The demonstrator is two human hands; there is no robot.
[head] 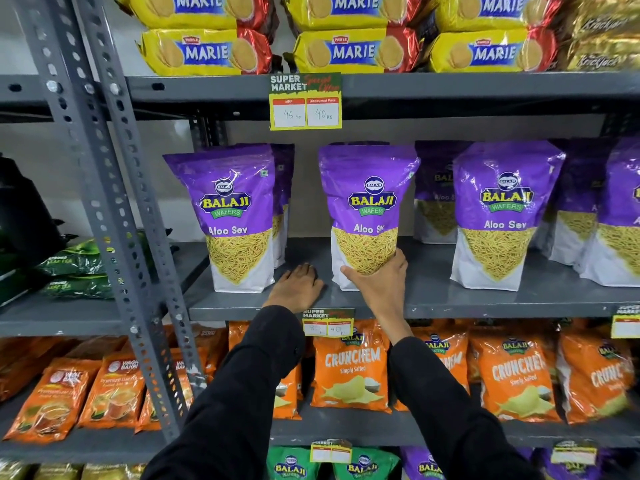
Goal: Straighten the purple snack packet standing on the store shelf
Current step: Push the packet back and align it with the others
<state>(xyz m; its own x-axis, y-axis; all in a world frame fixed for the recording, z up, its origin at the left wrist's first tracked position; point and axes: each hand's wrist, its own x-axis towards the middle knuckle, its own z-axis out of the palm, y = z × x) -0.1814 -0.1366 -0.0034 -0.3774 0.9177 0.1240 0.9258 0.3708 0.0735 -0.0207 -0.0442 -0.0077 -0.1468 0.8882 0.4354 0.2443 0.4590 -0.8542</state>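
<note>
A purple Aloo Sev packet [367, 202] stands upright in the middle of the grey shelf [485, 299], turned a little to the right. My right hand [379, 282] grips its lower front, thumb on the left edge and fingers round the right side. My left hand [298, 287] lies flat, palm down, on the shelf just left of the packet, holding nothing. Both arms wear black sleeves.
More purple packets stand on the same shelf at the left [235, 216] and right [502, 216], with others behind. Yellow Marie biscuit packs [349, 50] fill the shelf above, orange chip bags [351, 372] the one below. A grey slotted upright [114, 209] stands at the left.
</note>
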